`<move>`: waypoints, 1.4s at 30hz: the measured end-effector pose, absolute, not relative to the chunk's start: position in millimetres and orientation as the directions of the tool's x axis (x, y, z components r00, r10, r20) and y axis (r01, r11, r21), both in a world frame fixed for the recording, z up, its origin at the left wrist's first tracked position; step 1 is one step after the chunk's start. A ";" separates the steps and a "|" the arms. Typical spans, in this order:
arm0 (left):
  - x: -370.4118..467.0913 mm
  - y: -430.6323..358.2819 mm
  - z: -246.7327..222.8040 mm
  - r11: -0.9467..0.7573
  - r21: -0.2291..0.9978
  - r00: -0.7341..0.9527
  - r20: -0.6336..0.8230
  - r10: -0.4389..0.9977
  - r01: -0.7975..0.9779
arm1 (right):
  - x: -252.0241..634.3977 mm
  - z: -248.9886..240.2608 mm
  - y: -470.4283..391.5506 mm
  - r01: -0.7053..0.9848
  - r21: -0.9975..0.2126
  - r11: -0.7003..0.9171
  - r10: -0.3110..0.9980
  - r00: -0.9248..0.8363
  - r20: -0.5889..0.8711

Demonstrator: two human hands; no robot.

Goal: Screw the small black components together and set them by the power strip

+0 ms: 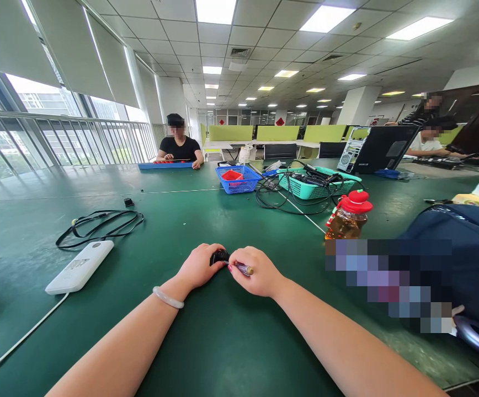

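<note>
At the middle of the green table, my left hand (200,266) is closed round a small black part (219,257), its fingers over the top and the thumb along the near side. The part's exact kind is hard to make out. My right hand (256,270) grips a small screwdriver (244,268) with a see-through handle and a yellowish end. Its thin tip points left at the black part and appears to touch it, though fingers partly cover the spot. Both hands are close together, low over the tabletop.
Left lie a white power bank (81,267) with a cable, a black lanyard (99,227) and a small black piece (128,202). Ahead stand a blue basket (239,184) and a green basket (312,190) with cables. A red-lidded bottle (347,220) and dark bag (467,259) are right. People sit beyond.
</note>
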State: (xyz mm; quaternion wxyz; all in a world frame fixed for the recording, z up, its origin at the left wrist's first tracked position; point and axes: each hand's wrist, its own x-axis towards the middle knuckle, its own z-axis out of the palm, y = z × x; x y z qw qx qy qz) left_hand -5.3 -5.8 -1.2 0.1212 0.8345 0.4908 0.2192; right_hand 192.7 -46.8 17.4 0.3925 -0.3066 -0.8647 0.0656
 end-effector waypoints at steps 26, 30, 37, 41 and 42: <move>-7.9 -1.3 -3.4 -0.429 0.432 0.345 0.262 0.901 0.793 | 186.8 17.7 -50.0 0.550 0.059 0.833 0.439 -0.722 0.534; -8.5 -0.2 -4.6 -0.435 0.444 0.353 0.258 0.899 0.784 | 187.9 17.8 -49.2 0.576 0.035 0.817 0.445 -0.668 0.597; -7.8 -1.3 -2.2 -0.438 0.424 0.371 0.234 0.899 0.793 | 193.8 11.9 -40.3 0.640 -0.214 0.738 0.608 -0.491 0.624; -7.0 -4.6 0.6 -0.479 0.414 0.414 0.242 0.878 0.774 | 198.1 10.7 -34.1 0.646 -0.494 0.582 0.778 -0.267 0.569; -6.9 -5.5 1.2 -0.480 0.411 0.413 0.244 0.877 0.775 | 198.9 11.1 -33.2 0.630 -0.565 0.533 0.814 -0.202 0.544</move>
